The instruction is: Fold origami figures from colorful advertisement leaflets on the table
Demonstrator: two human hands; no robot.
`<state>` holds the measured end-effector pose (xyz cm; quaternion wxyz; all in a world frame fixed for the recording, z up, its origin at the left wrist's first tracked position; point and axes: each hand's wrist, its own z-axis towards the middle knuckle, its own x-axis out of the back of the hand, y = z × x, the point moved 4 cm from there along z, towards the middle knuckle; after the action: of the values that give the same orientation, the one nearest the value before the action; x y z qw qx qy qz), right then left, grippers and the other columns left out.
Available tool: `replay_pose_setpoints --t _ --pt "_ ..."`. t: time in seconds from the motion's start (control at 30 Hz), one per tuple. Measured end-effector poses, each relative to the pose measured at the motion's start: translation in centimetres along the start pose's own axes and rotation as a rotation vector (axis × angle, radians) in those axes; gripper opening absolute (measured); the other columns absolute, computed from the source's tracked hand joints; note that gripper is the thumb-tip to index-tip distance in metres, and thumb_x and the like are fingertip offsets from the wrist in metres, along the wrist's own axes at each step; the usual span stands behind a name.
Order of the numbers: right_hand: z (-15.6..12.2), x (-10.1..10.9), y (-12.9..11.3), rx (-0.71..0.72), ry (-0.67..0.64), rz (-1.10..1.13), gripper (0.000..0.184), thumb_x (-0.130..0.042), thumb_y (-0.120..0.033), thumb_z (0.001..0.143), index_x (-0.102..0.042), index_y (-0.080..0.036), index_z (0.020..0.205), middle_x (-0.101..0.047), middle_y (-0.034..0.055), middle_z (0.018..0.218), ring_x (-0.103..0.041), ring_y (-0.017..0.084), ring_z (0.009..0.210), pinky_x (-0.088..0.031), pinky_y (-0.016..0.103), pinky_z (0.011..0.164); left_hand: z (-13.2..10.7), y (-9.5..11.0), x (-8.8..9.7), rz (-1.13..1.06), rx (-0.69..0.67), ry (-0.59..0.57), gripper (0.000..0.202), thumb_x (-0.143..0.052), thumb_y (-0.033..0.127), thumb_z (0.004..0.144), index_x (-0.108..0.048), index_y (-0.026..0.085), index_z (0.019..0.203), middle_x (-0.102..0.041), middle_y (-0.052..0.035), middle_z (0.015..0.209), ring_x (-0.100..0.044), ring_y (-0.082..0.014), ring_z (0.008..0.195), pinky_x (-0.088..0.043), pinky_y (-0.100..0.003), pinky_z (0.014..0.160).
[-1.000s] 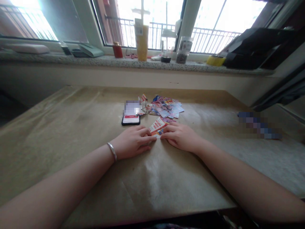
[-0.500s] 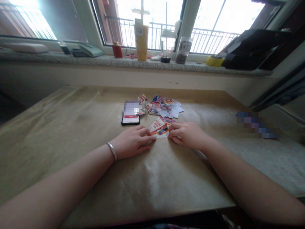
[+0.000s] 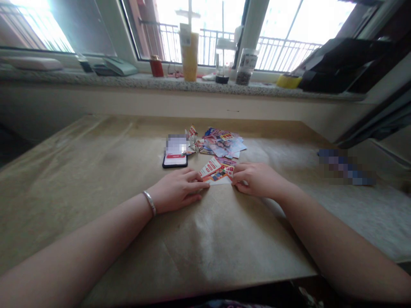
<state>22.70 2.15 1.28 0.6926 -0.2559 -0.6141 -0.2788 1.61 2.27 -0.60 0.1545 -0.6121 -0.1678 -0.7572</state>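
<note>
A folded sheet of colourful printed paper (image 3: 219,173) lies on the table between my hands, with a white strip along its near edge. My left hand (image 3: 180,189) rests palm down at its left corner. The index and middle fingers stretch onto the paper, and the thumb lies apart on the table. At the right corner, my right hand (image 3: 255,179) pinches the edge between thumb and curled fingers. Just beyond are a pile of printed leaflets (image 3: 226,144), a folded paper piece (image 3: 192,141) with pointed ends, and a phone (image 3: 175,160) with a lit screen.
The table (image 3: 128,239) has a pale brown covering. A blurred-out dark strip (image 3: 346,167) lies at the right. On the windowsill (image 3: 128,81) stand a red jar (image 3: 156,67), a tall yellow container (image 3: 190,60), a clear jar (image 3: 245,68) and a black object (image 3: 334,68).
My right hand has slid slightly to the right along the paper's near edge, so more of the print and white strip shows. My left hand stays nearly in place.
</note>
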Motion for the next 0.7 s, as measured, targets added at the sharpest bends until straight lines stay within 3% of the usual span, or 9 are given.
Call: replay_pose_setpoints --t 0.57,0.7 --pt "-0.5 -0.6 1.2 -0.074 -0.023 -0.019 0.015 -0.051 -0.018 0.077 -0.066 -0.021 0.077 -0.067 0.0019 0.089 -0.059 0.015 0.078 -0.036 0.025 0.063 -0.1 -0.2 -0.2 -0.001 0.001 -0.006 0.038 -0.048 0.033 0.09 -0.052 0.026 0.127 -0.055 -0.0087 0.113 -0.05 -0.0215 0.101 -0.047 -0.038 0.087" --pt "0.0 -1.0 1.1 -0.169 0.007 -0.047 0.02 -0.048 -0.032 0.085 -0.062 -0.019 0.08 -0.066 0.0045 0.085 -0.059 0.017 0.078 -0.035 0.026 0.063 -0.1 0.2 0.0 0.039 -0.035 0.001 0.036 -0.047 0.033 0.09 -0.054 0.025 0.124 -0.057 -0.0088 0.11 -0.051 -0.0218 0.097 -0.048 -0.037 0.084"
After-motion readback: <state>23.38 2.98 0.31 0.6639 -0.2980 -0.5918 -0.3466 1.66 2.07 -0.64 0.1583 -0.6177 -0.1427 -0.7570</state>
